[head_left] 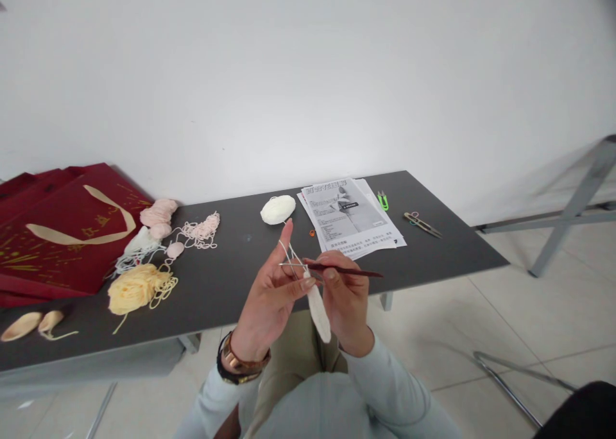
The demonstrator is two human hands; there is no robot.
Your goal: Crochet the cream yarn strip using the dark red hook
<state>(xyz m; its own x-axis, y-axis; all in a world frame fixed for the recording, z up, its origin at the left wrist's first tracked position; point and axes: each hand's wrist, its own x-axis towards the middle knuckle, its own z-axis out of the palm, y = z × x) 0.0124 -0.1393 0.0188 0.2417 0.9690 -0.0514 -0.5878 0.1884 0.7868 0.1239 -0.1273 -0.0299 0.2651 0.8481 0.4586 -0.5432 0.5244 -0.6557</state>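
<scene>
My left hand (270, 298) pinches a narrow white crocheted piece (318, 312) that hangs down between both hands. Its index finger points up with white yarn (289, 249) looped over it. That strand runs back to a white yarn ball (278, 209) on the dark table (231, 278). My right hand (345, 298) is closed around a dark red crochet hook (344, 271), held level with its tip at the top of the white piece. Both hands are raised just in front of the table's near edge, above my lap.
Printed sheets (349, 217) lie at the back right, with green snips (382, 201) and small scissors (422, 224) beyond them. Pink yarn (166, 224), yellow yarn (137, 288) and red bags (62, 233) fill the left. Metal frame legs (568, 224) stand on the floor at right.
</scene>
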